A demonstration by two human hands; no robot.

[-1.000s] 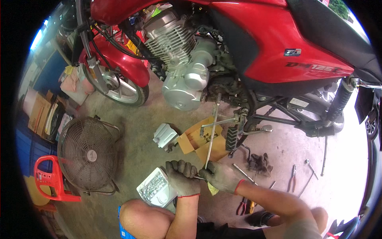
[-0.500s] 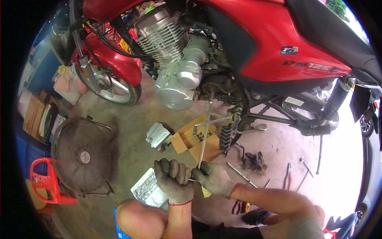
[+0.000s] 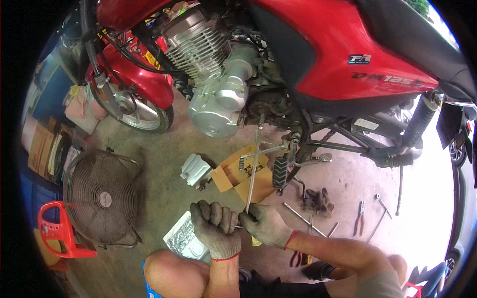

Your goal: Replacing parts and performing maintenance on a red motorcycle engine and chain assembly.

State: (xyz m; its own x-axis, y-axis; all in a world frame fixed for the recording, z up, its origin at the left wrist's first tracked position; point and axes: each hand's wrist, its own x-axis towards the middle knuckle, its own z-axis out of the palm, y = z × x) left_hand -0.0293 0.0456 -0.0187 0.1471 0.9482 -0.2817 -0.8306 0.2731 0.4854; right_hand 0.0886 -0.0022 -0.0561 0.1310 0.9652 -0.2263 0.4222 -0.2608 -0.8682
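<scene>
Both my hands, in grimy work gloves, are closed around the handle end of a long T-handle socket wrench [image 3: 254, 181]. My left hand [image 3: 215, 226] makes a fist on one side of its crossbar. Fingers and thumb of my right hand [image 3: 266, 224] wrap the other side, where the shaft meets the bar. From there the slim metal shaft runs up to the lower part of the engine [image 3: 218, 107], just behind the rounded silver cover. Its far tip sits against dark, greasy parts, and what it fits onto is hidden. The engine belongs to a red motorcycle [image 3: 343, 59].
An opened cardboard box [image 3: 236, 176] and a silver metal part [image 3: 195, 169] lie beneath the engine. Pliers [image 3: 359, 218], metal rods and dark gloves [image 3: 318, 202] are on the floor at right. A white tray of small hardware [image 3: 185, 237], a floor fan [image 3: 102, 198] and a red plastic chair [image 3: 59, 231] are leftward.
The whole view has shifted slightly. Both hands keep their hold on the T-handle wrench, with hardly any visible turn of it.
</scene>
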